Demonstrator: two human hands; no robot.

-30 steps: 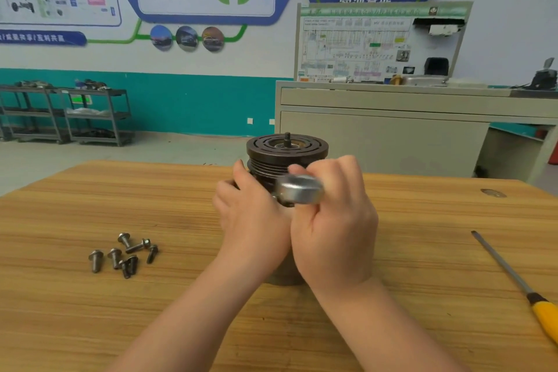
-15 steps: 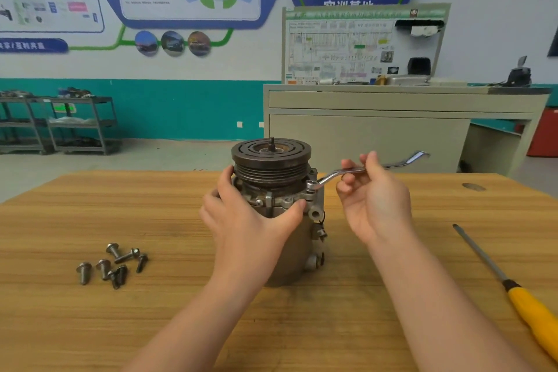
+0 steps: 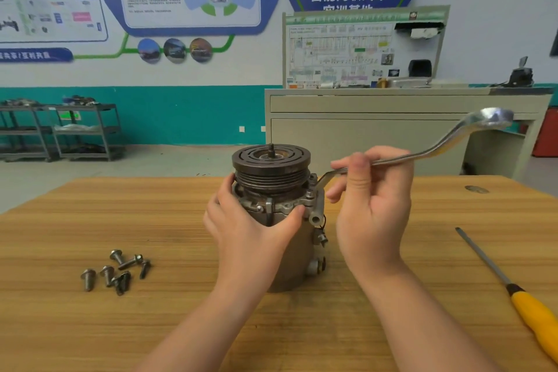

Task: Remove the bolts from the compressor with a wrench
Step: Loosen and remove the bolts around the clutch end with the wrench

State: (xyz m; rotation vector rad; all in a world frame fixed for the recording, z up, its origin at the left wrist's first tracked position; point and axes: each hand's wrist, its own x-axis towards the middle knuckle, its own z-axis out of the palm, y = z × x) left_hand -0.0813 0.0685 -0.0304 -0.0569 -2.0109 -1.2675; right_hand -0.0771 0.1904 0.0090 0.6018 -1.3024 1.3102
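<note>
The compressor (image 3: 273, 214) stood upright in the middle of the wooden worktop (image 3: 90, 220), pulley end up. The left hand (image 3: 247, 229) wrapped its fingers around the housing below the pulley. The right hand (image 3: 373, 205) pinched the shank of the wrench (image 3: 428, 149), whose ring end sat at the compressor's upper right flange. Loose bolts (image 3: 116, 270) lay to the left, a yellow-handled screwdriver (image 3: 513, 290) well off right.
</note>
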